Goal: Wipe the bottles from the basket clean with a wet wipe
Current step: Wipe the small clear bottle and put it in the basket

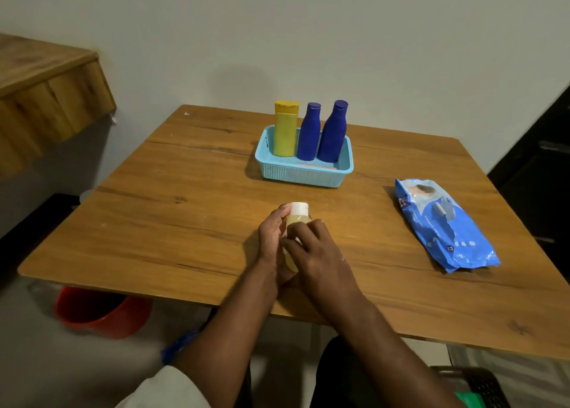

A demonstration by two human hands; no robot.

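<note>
Held between both hands over the wooden table (185, 210), nearer the viewer than the light-blue basket (303, 173): a small pale-yellow bottle (294, 219) with a white cap (299, 208), cap pointing away toward the basket. Gripped along its left side by the left hand (271, 238), fingers curled round the body with a fingertip up near the cap. Covered across its middle and lower part by the right hand (320, 259), fingers curled over the top of the body, a bit of white showing under them; cannot tell whether that is a wipe or the bottle's label. Only the cap, the shoulder and a strip of the lower body visible between the fingers of the two hands.

Standing upright in the basket, toward its far side: a yellow bottle (286, 130) at the left, a dark-blue bottle (309, 131) in the middle just beside it, and a second dark-blue bottle (333, 131) at the right, touching or nearly touching its neighbour. Lying flat to the right of the basket and nearer the viewer, well apart from it: a blue wet-wipe pack (444, 225). Below the table's near-left edge, well away from the basket: a red bucket (101, 312) on the floor.
</note>
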